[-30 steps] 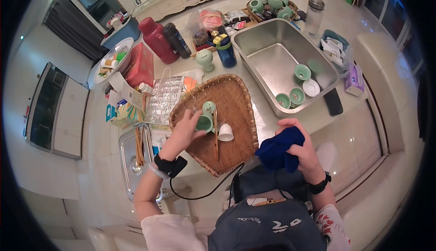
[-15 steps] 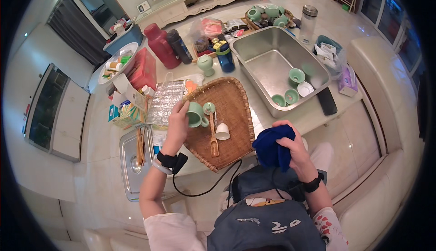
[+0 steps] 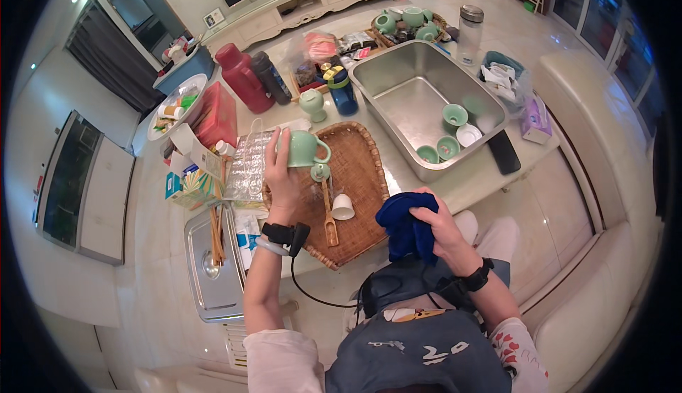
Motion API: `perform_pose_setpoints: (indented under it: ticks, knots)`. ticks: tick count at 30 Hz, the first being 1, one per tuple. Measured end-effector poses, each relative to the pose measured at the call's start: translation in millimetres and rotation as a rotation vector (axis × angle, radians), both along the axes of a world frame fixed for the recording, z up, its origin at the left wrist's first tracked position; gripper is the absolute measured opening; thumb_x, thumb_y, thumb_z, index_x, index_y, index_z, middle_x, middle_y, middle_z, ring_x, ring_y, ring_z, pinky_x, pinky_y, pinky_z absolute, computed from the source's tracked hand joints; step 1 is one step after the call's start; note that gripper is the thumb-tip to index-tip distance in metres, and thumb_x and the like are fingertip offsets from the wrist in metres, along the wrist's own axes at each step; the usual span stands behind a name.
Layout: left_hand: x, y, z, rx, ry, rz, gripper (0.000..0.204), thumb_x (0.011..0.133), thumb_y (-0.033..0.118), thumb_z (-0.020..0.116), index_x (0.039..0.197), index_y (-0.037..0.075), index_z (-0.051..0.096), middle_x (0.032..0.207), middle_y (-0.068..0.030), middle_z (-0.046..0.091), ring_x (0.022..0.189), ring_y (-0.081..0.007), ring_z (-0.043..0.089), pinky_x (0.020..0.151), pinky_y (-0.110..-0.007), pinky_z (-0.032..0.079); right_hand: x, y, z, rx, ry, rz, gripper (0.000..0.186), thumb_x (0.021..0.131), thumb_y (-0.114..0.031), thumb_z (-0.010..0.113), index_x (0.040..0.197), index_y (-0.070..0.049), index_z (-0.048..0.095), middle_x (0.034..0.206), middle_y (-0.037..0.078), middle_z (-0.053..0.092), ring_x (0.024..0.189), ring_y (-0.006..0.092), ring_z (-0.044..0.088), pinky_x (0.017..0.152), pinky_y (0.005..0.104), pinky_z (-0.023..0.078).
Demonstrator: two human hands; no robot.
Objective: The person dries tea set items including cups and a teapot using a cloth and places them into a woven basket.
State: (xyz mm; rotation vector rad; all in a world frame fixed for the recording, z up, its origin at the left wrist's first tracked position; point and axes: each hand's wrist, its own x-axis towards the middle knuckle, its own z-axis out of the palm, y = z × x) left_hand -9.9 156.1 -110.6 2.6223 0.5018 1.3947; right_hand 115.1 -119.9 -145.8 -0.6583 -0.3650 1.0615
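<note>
In my left hand [image 3: 284, 180] is a pale green mug [image 3: 302, 148], gripped at its left side above the far left part of a woven tray [image 3: 359, 173]; its handle points right. A dark blue cloth [image 3: 405, 224] is bunched in my right hand [image 3: 442, 233], just off the tray's near right edge. Lying on the tray are a small green lid [image 3: 320, 173], a wooden scoop [image 3: 329, 226] and a small white cup [image 3: 342, 207] tipped over. My left fingers partly hide the mug's rim.
Right of the tray stands a deep steel basin [image 3: 398, 119] holding several small cups. A green lidded jar [image 3: 312, 105], a blue bottle [image 3: 342, 93] and a red thermos [image 3: 243, 80] stand beyond the tray. A steel lid [image 3: 213, 290] with wooden sticks lies at left.
My left hand has raised the mug away from the tray's middle and turned it so its handle points right. My right hand has shifted slightly left with the cloth.
</note>
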Motion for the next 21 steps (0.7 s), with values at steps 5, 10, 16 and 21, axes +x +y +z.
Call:
perform_pose_setpoints:
  ticks: [5, 10, 16, 21]
  knots:
    - [5, -1, 2, 0.164, -0.173, -0.029, 0.055, 0.075, -0.010, 0.052, 0.128, 0.005, 0.052, 0.126, -0.0189, 0.051, 0.114, -0.0374, 0.050, 0.097, -0.042, 0.040, -1, 5, 0, -0.017, -0.017, 0.017, 0.020, 0.087, -0.004, 0.052, 0.104, 0.001, 0.044, 0.097, 0.019, 0.062, 0.080, 0.0287, 0.067, 0.070, 0.0385, 0.056]
    - [6, -1, 4, 0.280, -0.176, -0.045, 0.051, 0.077, -0.008, 0.055, 0.125, 0.008, 0.054, 0.128, -0.0189, 0.049, 0.114, -0.0384, 0.050, 0.096, -0.044, 0.041, -5, 14, 0, -0.029, -0.016, 0.021, 0.019, 0.088, -0.005, 0.052, 0.104, 0.000, 0.043, 0.098, 0.019, 0.062, 0.081, 0.0269, 0.066, 0.070, 0.0367, 0.056]
    - [6, -5, 9, 0.260, -0.192, -0.056, 0.047, 0.077, -0.007, 0.056, 0.121, 0.008, 0.057, 0.125, -0.0198, 0.050, 0.114, -0.0394, 0.049, 0.095, -0.044, 0.041, -7, 15, -2, -0.029, 0.000, 0.026, 0.019, 0.088, -0.005, 0.052, 0.104, -0.001, 0.043, 0.099, 0.018, 0.062, 0.083, 0.0248, 0.066, 0.071, 0.0353, 0.056]
    - [-1, 7, -16, -0.990, -0.349, -0.317, 0.054, 0.083, -0.013, 0.039, 0.134, 0.007, 0.041, 0.128, -0.0221, 0.044, 0.112, -0.0400, 0.052, 0.086, -0.038, 0.056, -11, 21, -7, -0.015, 0.013, -0.038, 0.018, 0.090, -0.008, 0.054, 0.106, -0.002, 0.048, 0.101, 0.011, 0.061, 0.088, 0.0186, 0.063, 0.078, 0.0321, 0.053]
